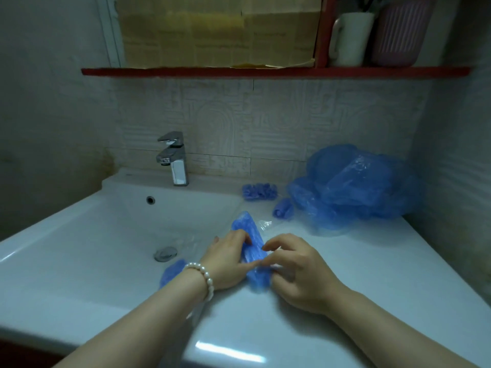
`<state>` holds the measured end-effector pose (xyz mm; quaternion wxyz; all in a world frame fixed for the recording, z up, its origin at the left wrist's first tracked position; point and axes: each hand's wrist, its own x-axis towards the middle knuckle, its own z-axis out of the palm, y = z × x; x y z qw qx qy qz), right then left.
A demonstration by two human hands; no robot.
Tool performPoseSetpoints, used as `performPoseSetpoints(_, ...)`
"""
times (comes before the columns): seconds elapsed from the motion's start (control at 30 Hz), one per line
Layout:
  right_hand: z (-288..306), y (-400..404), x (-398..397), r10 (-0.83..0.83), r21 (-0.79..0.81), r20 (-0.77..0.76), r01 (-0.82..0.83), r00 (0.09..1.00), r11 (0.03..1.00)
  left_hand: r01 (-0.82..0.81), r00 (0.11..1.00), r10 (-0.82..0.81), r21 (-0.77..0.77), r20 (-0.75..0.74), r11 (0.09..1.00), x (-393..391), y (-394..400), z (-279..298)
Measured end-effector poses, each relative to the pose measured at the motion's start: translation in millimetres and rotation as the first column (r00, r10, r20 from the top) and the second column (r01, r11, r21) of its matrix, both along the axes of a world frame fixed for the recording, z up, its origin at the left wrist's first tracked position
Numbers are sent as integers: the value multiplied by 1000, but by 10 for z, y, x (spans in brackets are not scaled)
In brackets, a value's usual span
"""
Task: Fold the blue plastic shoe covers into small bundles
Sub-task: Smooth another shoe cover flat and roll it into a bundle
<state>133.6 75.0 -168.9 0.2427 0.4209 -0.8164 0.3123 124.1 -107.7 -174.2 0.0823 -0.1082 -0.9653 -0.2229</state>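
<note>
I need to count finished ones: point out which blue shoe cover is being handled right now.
The long shoe cover at the basin's edge, pinched between left hand and right hand; the others lie untouched.

The tap (174, 158) stands behind the sink (106, 221). Right of it on the table (345, 261), a heap of shoe covers (356, 187) lies against the wall, two small bundles (259, 191) just left of it. A mug (350, 38) sits on the shelf (265, 71) above.
</note>
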Motion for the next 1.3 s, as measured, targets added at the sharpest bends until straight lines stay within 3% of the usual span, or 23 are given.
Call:
performPoseSetpoints(0.1, -27, -8, 64, 111, 65, 134, -121, 985, 991, 18, 997, -34, 212, 70, 977, -83, -4, -35)
performPoseSetpoints(0.27, -82, -10, -15, 69, 2, 227, -71, 971, 997, 82, 969, -186, 503, 160, 860, -51, -98, -67)
performPoseSetpoints(0.4, -118, -52, -10, 14, 52, 200, -25, 980, 998, 107, 926, -273, 512, 261, 853, -63, -170, -6)
performPoseSetpoints(0.47, -87, -65, 0, -8, 44, 275, -4, 961, 999, 113, 907, -306, 532, 290, 839, -38, -191, 26)
performPoseSetpoints(0.63, 25, -123, -78, -33, -40, 591, 70, 806, 997, 60, 871, -376, 691, 316, 720, 7, -154, 125)
performPoseSetpoints(0.8, 72, -179, -122, 53, -129, 735, 62, 676, 990, 60, 881, -350, 659, 319, 750, 1, -148, 126)
performPoseSetpoints(0.93, 74, -162, -115, 71, -165, 720, 70, 690, 984, 70, 909, -307, 620, 284, 781, -47, -152, 65)
performPoseSetpoints(1.13, 5, -127, 56, -115, 123, 375, 73, 920, 990, 64, 926, -275, 612, 258, 788, -50, -154, 35)
performPoseSetpoints(1.3, 78, -179, -16, -248, 207, 436, 172, 865, 963, 44, 899, -326, 682, 291, 730, -18, -139, 83)
